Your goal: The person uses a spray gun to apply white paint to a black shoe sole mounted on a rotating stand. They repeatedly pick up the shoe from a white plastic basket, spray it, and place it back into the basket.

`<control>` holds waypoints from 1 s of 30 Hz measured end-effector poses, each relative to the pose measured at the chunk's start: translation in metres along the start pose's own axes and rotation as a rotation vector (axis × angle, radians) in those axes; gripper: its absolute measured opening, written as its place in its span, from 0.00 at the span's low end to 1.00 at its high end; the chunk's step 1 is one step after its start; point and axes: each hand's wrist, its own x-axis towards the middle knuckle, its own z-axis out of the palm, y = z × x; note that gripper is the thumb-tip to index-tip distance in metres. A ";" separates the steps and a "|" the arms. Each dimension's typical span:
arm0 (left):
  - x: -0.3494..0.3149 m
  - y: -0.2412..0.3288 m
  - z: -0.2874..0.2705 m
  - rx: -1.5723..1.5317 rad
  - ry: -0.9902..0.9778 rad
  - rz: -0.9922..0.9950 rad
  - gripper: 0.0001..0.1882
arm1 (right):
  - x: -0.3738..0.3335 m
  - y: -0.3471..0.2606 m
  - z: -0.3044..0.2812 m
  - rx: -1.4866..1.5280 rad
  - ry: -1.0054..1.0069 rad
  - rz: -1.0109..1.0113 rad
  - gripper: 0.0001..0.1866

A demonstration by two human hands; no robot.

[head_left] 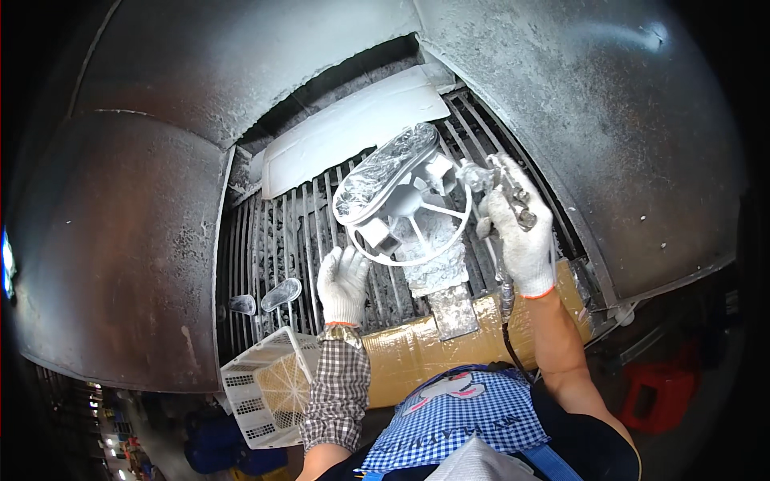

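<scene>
A white wheel-shaped stand (422,234) with spokes and a round rim sits in front of me on a coated base. On it lies a long rounded piece (388,175), its top covered in crinkled shiny film and its edge white. My left hand (343,282), in a white knit glove, has its fingers stretched out beside the stand's left rim; whether they touch it I cannot tell. In a matching glove, my right hand (521,228) is closed around a paint-crusted spray gun (478,176) to the right of the piece. A dark hose (508,337) runs down from the gun.
Metal booth walls (132,240) rise on both sides over a slatted grate (309,220). A white sheet (353,128) lies at the back. Two small oval paddle-like pieces (281,294) stand at left, near a white plastic basket (265,393). Cardboard (401,361) covers the front edge.
</scene>
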 end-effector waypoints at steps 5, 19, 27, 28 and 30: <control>-0.033 -0.030 0.010 0.039 0.000 -0.089 0.19 | -0.004 -0.004 -0.005 -0.084 0.004 -0.028 0.30; -0.065 -0.068 0.043 -0.116 -0.126 -0.319 0.20 | -0.030 -0.003 0.032 -0.111 -0.341 0.096 0.31; -0.064 -0.064 0.041 -0.128 -0.149 -0.286 0.24 | -0.028 0.002 0.024 -0.052 -0.222 0.110 0.31; -0.064 -0.064 0.040 -0.130 -0.137 -0.283 0.24 | -0.027 0.002 0.023 -0.055 -0.207 0.098 0.31; -0.063 -0.063 0.037 -0.135 -0.115 -0.278 0.23 | -0.026 0.002 0.021 -0.062 -0.178 0.076 0.29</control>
